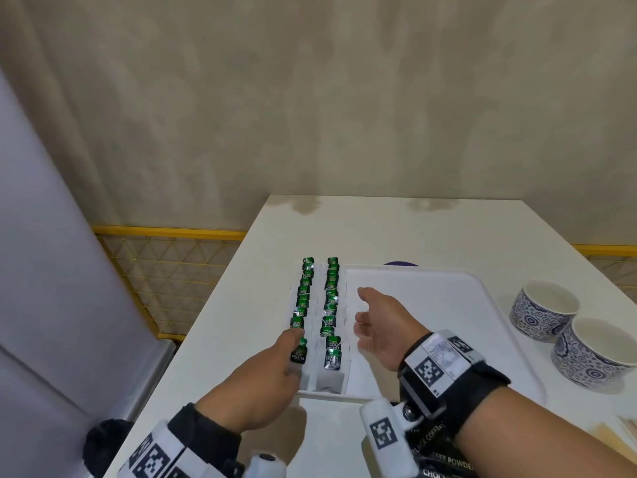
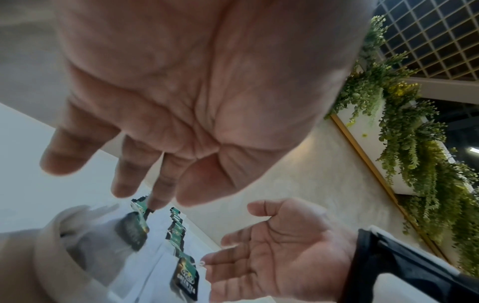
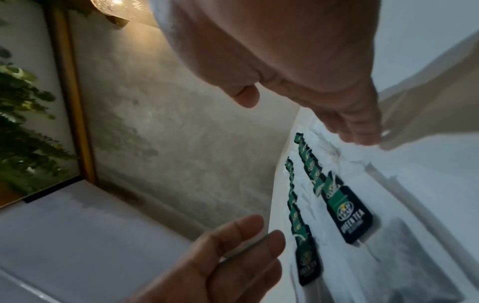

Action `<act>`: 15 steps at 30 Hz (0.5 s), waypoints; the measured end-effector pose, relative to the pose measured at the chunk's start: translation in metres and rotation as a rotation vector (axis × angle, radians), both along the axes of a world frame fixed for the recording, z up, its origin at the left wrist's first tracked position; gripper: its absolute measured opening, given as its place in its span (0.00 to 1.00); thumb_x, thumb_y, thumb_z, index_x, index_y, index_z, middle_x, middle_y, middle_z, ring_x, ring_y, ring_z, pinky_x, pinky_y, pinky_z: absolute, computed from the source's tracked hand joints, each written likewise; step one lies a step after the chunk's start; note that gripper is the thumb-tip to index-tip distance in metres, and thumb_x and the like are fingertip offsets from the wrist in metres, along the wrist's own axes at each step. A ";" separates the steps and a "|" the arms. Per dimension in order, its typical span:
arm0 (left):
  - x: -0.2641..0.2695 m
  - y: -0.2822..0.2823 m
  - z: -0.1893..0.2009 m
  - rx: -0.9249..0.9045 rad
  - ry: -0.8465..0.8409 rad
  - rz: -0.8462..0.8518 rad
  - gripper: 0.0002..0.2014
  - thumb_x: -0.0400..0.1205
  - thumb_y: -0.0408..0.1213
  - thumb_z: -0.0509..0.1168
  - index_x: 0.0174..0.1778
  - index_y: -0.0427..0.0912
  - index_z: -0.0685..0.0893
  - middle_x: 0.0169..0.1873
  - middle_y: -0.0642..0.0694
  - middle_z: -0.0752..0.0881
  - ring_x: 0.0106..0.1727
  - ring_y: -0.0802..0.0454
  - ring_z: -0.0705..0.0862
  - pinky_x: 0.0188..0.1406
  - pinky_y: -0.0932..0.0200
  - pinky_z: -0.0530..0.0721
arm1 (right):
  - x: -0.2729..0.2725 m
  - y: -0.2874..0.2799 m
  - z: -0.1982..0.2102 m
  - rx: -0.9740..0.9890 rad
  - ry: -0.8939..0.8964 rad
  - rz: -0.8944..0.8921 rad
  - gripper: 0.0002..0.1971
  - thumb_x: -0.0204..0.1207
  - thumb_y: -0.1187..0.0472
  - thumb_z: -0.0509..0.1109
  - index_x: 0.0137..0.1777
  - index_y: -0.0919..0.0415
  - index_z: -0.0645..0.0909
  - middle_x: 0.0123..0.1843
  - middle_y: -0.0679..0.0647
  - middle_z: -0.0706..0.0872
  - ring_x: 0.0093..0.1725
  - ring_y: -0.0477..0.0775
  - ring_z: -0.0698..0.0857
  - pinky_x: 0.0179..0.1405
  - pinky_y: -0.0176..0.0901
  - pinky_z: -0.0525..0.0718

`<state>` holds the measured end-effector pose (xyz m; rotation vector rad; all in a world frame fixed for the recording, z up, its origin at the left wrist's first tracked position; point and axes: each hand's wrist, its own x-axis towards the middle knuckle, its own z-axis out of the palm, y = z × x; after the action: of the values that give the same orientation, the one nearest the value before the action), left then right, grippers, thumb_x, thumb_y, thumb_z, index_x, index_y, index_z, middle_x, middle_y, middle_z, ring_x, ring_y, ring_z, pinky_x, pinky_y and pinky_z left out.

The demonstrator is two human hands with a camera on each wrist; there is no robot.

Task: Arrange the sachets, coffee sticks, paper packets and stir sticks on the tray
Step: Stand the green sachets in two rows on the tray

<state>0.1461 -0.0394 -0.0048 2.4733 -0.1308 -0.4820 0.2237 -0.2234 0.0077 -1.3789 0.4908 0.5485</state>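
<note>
A white desk [image 1: 344,229] stands against a mottled beige wall [image 1: 310,98], with a yellow mesh rail [image 1: 165,263] running behind it at about 9 o'clock and a pale grey panel [image 1: 41,236] at the far left. A white tray [image 1: 448,305] lies on the desk, and along its 9 o'clock side two rows of green tea sachets [image 1: 331,305] run from 6 toward 12 o'clock, overlapping one another. The left hand [image 1: 272,370] reaches in from 7 o'clock with fingers straight and loosely spread, its fingertips on the near sachets of the left row. The right hand [image 1: 375,326] hovers over the tray just right of the right row, palm turned toward the sachets, fingers relaxed and parted, holding nothing. Two blue-patterned paper cups [image 1: 565,336] stand on the desk at 3 o'clock, beside the tray. A dark packet printed with coffee lettering [image 1: 444,457] lies at 6 o'clock under the right wrist. The wrist views show trailing green plants [image 2: 414,143] along a gold-trimmed ledge and a lit wall lamp [image 3: 122,10].
</note>
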 end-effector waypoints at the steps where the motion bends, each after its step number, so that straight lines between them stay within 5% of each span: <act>1: -0.001 -0.001 0.002 0.013 -0.010 0.000 0.31 0.84 0.33 0.53 0.83 0.51 0.51 0.73 0.45 0.75 0.66 0.51 0.76 0.67 0.56 0.73 | -0.003 -0.001 0.001 -0.041 0.004 0.020 0.13 0.84 0.49 0.59 0.63 0.54 0.68 0.45 0.52 0.71 0.40 0.51 0.72 0.43 0.46 0.77; 3: -0.001 -0.002 0.005 0.041 -0.019 0.009 0.31 0.85 0.33 0.53 0.83 0.51 0.51 0.76 0.45 0.72 0.72 0.48 0.75 0.68 0.57 0.73 | -0.010 -0.005 0.002 -0.101 0.023 0.060 0.16 0.84 0.47 0.59 0.64 0.56 0.69 0.43 0.52 0.71 0.39 0.52 0.71 0.39 0.44 0.73; 6: 0.000 0.000 0.004 0.052 0.004 0.011 0.31 0.85 0.33 0.53 0.83 0.51 0.50 0.59 0.49 0.76 0.58 0.51 0.77 0.66 0.50 0.76 | -0.024 -0.010 -0.001 -0.071 0.090 0.127 0.16 0.83 0.46 0.61 0.59 0.59 0.72 0.47 0.57 0.71 0.44 0.55 0.71 0.47 0.50 0.75; 9: 0.001 0.000 0.000 0.085 0.025 0.025 0.30 0.85 0.33 0.52 0.83 0.51 0.50 0.53 0.50 0.72 0.53 0.53 0.73 0.63 0.49 0.78 | -0.033 -0.005 -0.002 -0.033 0.122 0.150 0.17 0.83 0.46 0.61 0.64 0.57 0.72 0.51 0.59 0.72 0.46 0.57 0.73 0.45 0.51 0.78; 15: -0.002 -0.003 0.000 0.075 0.025 0.029 0.31 0.84 0.32 0.52 0.83 0.51 0.51 0.51 0.52 0.70 0.52 0.53 0.71 0.60 0.52 0.76 | -0.035 -0.002 0.001 -0.029 0.087 0.148 0.26 0.84 0.45 0.59 0.78 0.55 0.64 0.71 0.62 0.72 0.60 0.60 0.75 0.71 0.65 0.73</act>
<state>0.1439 -0.0422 -0.0047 2.5374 -0.0676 -0.5141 0.1883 -0.2252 0.0091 -1.4308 0.4706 0.7270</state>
